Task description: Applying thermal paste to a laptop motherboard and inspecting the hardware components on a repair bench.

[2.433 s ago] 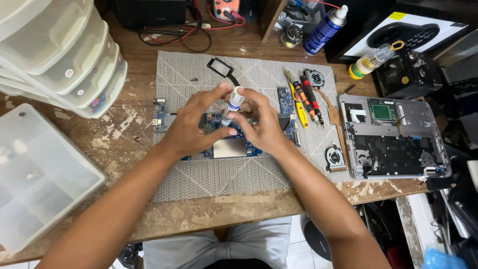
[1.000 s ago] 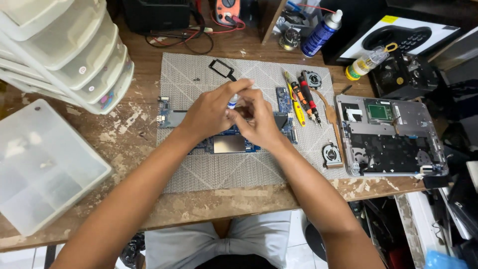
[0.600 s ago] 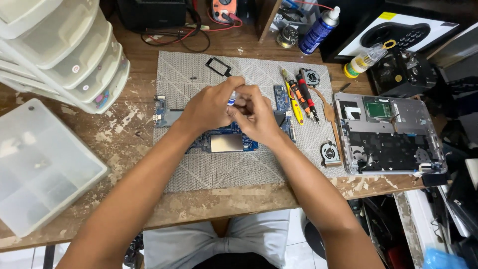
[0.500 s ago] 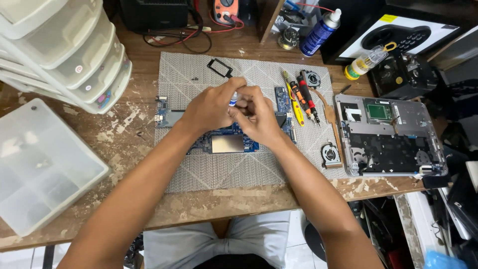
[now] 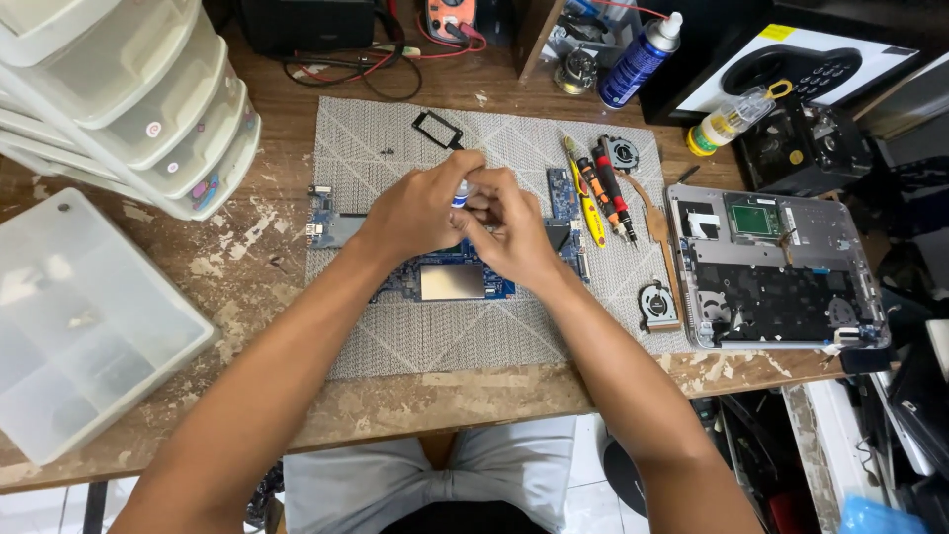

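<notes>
My left hand [image 5: 420,208] and my right hand [image 5: 509,229] meet over the middle of a grey work mat [image 5: 395,336]. Together they pinch a small white tube with a blue end [image 5: 460,196], which shows only between the fingers. Under the hands lies a blue circuit board [image 5: 450,282] with a silver square plate in its middle. Most of the board's upper part is hidden by my hands.
An opened silver laptop base [image 5: 776,267] lies at the right, with a small fan [image 5: 654,304] and screwdrivers [image 5: 598,188] beside it. Clear plastic organiser boxes [image 5: 79,316] and stacked drawers [image 5: 138,99] stand left. A blue spray can [image 5: 638,59], a small bottle [image 5: 727,121], and cables sit at the back.
Both hands have stayed together on the small tube and shifted slightly toward the back of the mat. The fingers have closed more tightly around it.
</notes>
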